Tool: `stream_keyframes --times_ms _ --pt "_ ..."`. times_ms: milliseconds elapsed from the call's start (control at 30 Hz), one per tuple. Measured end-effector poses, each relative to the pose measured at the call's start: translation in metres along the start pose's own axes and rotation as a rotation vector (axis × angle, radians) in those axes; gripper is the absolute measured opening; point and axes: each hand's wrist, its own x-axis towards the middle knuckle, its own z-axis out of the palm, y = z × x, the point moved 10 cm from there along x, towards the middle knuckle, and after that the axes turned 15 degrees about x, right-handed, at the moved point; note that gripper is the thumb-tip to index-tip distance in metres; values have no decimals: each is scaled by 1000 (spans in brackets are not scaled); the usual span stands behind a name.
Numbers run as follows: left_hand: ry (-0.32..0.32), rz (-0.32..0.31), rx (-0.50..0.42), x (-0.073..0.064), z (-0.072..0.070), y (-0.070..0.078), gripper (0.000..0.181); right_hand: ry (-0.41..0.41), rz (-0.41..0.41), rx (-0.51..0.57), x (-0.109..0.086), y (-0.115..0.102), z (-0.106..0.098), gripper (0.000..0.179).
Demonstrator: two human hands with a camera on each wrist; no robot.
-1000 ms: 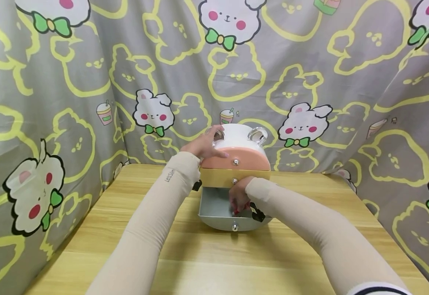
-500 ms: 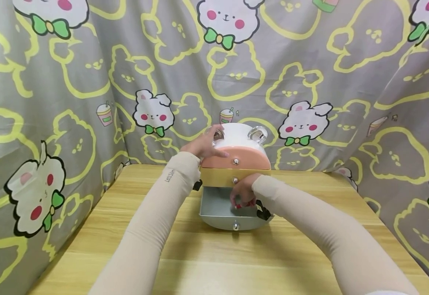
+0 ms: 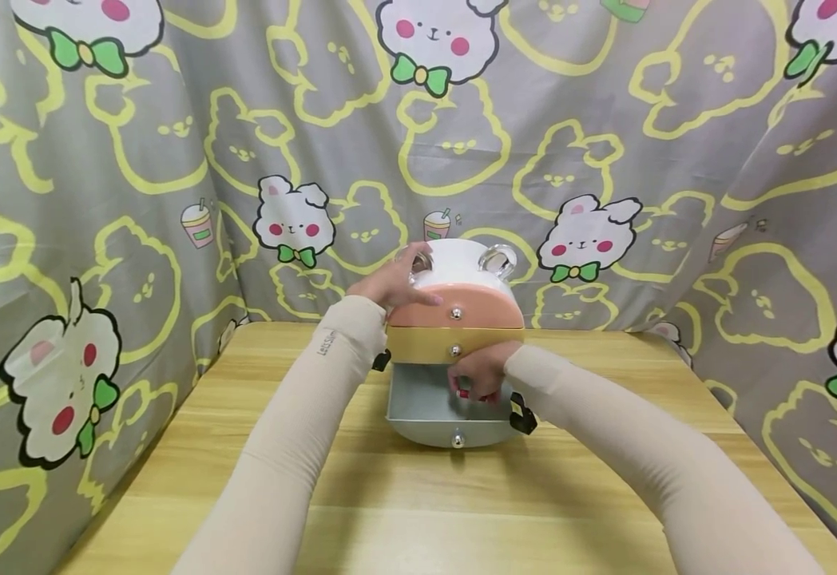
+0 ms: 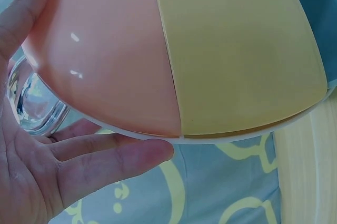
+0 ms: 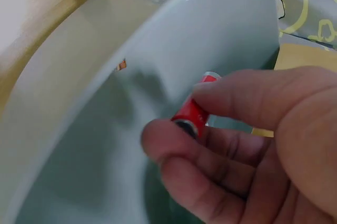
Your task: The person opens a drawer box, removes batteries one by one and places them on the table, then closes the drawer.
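Observation:
A small drawer box with a white top (image 3: 454, 259), a coral drawer (image 3: 486, 307) and a yellow drawer (image 3: 418, 345) stands on the table. Its grey bottom drawer (image 3: 418, 403) is pulled out. My left hand (image 3: 390, 279) grips the box's upper left side, thumb over the coral front and fingers along the edge beside a shiny ear (image 4: 39, 103). Inside the grey drawer, my right hand (image 3: 483, 371) pinches a red battery (image 5: 194, 112) between thumb and fingers. The battery is tilted, its dark end towards the fingertips and its pale end past the thumb.
The wooden table (image 3: 361, 511) spreads out in front of the box. A patterned curtain (image 3: 361, 144) encloses the back and both sides. Round silver knobs (image 3: 458, 439) stick out from the drawer fronts. A tiny orange-brown spot (image 5: 121, 65) shows at the grey drawer's rim.
My right hand has risen a little inside the grey drawer and its wrist has swung right, with the battery still pinched. My left hand keeps its place on the box.

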Motion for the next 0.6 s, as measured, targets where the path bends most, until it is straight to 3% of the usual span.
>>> stream_keyframes --times_ms 267,600 --pt "6 5 17 2 0 0 93 65 -96 -41 -10 0 -11 25" --pt "-6 2 9 2 1 0 94 129 -90 25 -23 9 -20 15"
